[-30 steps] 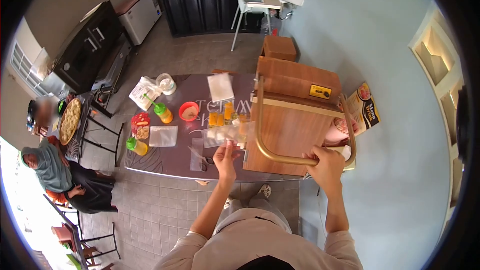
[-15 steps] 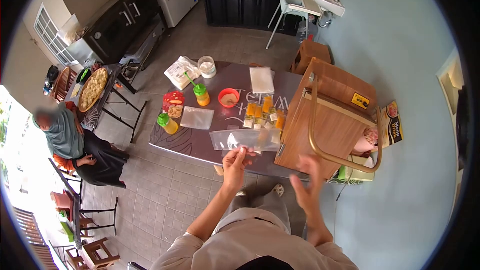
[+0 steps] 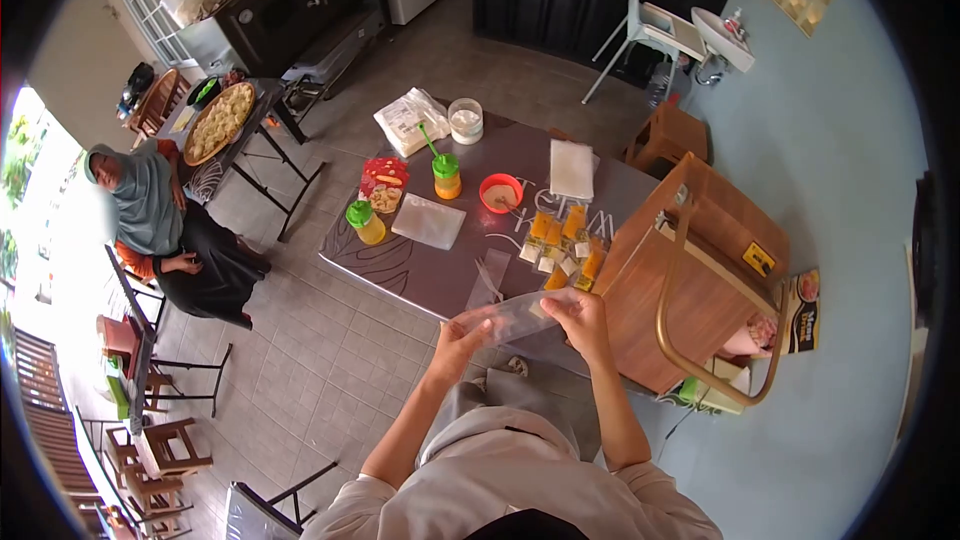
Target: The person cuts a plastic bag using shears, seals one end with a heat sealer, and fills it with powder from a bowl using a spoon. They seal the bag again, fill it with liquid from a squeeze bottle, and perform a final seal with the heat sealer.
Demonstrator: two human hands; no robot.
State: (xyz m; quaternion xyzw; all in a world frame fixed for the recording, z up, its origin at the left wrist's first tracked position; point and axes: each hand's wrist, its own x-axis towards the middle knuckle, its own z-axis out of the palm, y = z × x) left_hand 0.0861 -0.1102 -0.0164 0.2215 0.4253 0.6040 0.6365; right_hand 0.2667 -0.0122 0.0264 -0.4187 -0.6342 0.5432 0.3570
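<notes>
A clear plastic bag [image 3: 522,316] is stretched between my two hands above the near edge of the dark table [image 3: 360,260]. My left hand [image 3: 464,342] is closed on its left end, and my right hand [image 3: 577,322] pinches its right end. Just beyond the right hand lie several small packets [image 3: 547,229], some orange and some white. A narrow clear strip with a fork-like utensil [image 3: 489,275] lies on the table beyond the bag. A stack of clear plastic bags [image 3: 428,221] rests farther left.
On the table stand a red bowl [image 3: 501,193], two green-topped bottles [image 3: 447,177], a white tub [image 3: 466,122] and more bags [image 3: 572,169]. A wooden cabinet [image 3: 690,275] with a metal rail borders the right. A person [image 3: 150,195] sits at left near a food tray [image 3: 220,123].
My right hand has come in from the right and taken hold of the bag's other end. The bag is now nearer my body, and the camera view has shifted and tilted.
</notes>
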